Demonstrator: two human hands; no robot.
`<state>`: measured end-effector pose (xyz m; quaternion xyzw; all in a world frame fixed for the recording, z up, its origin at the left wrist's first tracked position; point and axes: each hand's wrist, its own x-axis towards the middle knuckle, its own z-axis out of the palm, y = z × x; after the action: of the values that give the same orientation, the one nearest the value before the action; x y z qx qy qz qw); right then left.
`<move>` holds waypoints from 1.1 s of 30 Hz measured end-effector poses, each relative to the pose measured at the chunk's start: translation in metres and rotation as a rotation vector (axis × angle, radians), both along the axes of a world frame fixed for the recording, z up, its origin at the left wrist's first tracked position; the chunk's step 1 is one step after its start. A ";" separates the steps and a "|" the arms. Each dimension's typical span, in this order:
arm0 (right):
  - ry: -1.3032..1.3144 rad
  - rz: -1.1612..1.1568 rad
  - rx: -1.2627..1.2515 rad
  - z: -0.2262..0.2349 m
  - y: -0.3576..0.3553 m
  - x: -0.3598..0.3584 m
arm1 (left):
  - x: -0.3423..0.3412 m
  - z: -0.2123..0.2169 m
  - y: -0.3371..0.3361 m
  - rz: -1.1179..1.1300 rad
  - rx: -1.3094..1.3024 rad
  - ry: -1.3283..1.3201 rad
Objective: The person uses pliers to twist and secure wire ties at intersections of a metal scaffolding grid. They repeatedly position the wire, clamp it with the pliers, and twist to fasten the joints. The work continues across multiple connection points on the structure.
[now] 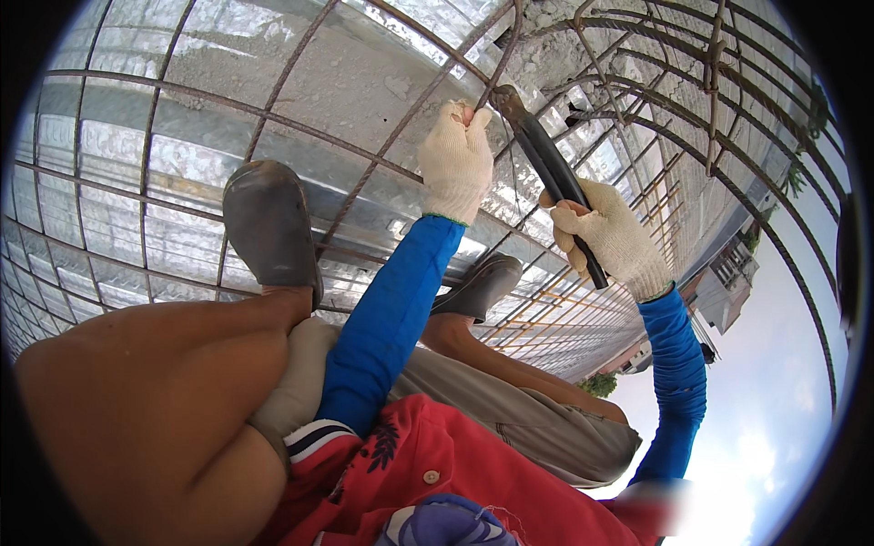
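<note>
My right hand [614,238], in a cream knit glove, is wrapped round the black handles of a pair of pincers [551,164]. The tool's worn brown head presses in close to a crossing of reinforcing bars [462,56]. My left hand [457,156], gloved alike, is closed right beside that head, its bent fingertips against the bars. What those fingers pinch is hidden. A thin dark wire [513,168] hangs down between the left hand and the pincers.
A rebar grid [146,173] spreads over ribbed metal decking [109,146] under my shoes [270,218]. Curved bars [728,136] arch up at the right, near rough concrete [546,45]. Buildings [724,287] and sky show beyond the right edge.
</note>
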<state>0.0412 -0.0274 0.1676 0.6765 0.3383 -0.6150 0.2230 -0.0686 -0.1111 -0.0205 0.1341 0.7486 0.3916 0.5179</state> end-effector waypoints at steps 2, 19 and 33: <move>-0.004 0.008 0.042 -0.008 -0.015 0.002 | 0.002 -0.001 -0.001 -0.009 0.018 0.063; 0.130 -0.023 -0.035 -0.014 0.017 0.039 | 0.043 0.076 -0.006 0.127 0.185 -0.056; 0.198 -0.062 -0.100 -0.011 0.026 0.046 | 0.041 0.045 0.023 0.381 0.106 -1.185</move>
<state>0.0869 -0.0018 0.1568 0.6108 0.3065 -0.7014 0.2027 -0.0280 -0.0876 0.0240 -0.2161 0.3243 0.5217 0.7589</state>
